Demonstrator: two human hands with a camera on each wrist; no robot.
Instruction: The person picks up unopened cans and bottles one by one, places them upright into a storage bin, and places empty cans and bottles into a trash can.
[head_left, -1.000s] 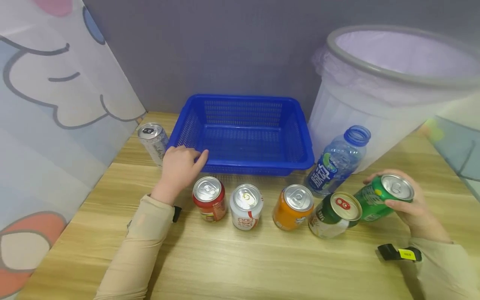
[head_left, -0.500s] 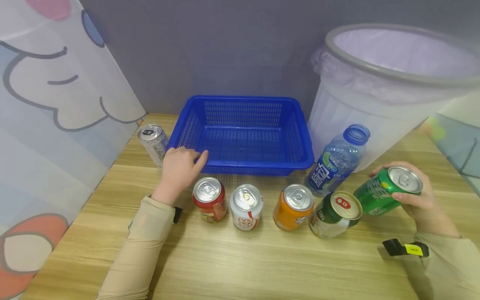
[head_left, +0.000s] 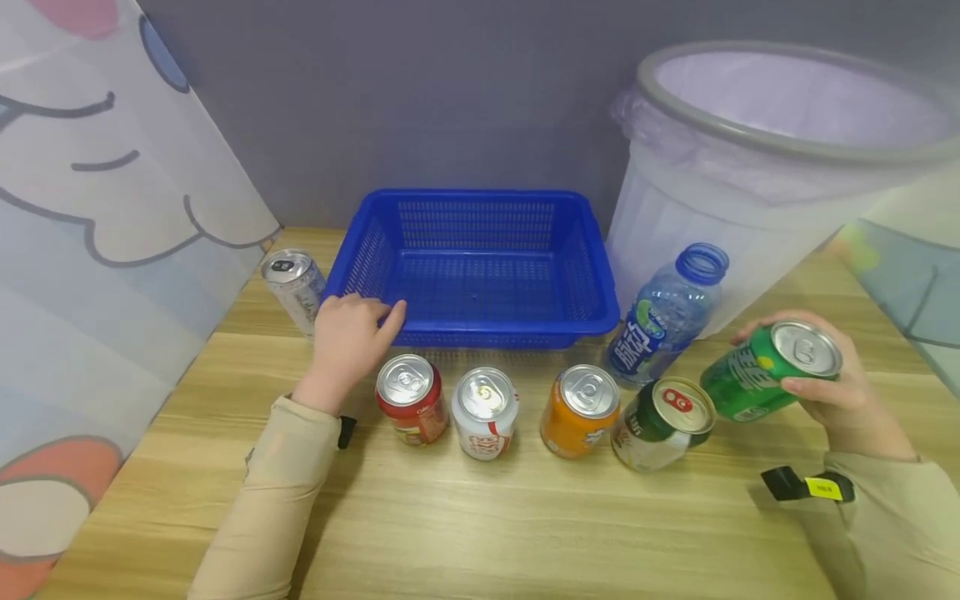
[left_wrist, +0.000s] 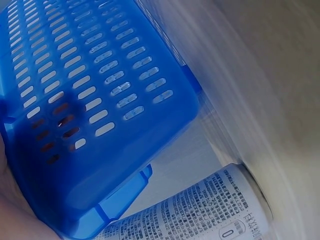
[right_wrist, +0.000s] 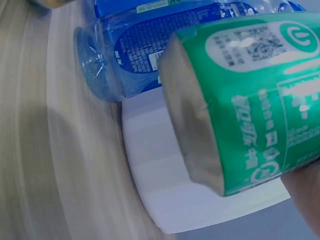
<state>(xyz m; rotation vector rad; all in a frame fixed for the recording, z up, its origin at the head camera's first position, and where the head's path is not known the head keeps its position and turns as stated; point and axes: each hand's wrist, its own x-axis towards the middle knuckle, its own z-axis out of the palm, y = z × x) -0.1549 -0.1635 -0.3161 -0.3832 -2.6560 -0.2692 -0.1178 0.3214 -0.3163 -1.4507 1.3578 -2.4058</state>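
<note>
My left hand [head_left: 347,340] grips the near-left corner of the blue plastic basket [head_left: 480,327]; fingers show dimly through its slots in the left wrist view. Tilted in my right hand [head_left: 851,404] is a green soda can [head_left: 753,375], its fingers and thumb around the upper part. The right wrist view shows that can's bare metal bottom [right_wrist: 192,120] raised off the wood. Close by the can stand a clear-blue drink bottle [head_left: 663,321] without a cap and a dark green and white can [head_left: 662,425].
An orange can [head_left: 577,421], a white can [head_left: 484,417] and a red can [head_left: 411,404] stand in a row before the basket. A slim silver-white can [head_left: 296,292] is left of it. A lined white bin [head_left: 675,208] stands behind the bottle on the wooden table [head_left: 487,533].
My right hand has carried the green can a little to the right and upward. My left hand stays on the basket corner. The head view has shifted slightly.
</note>
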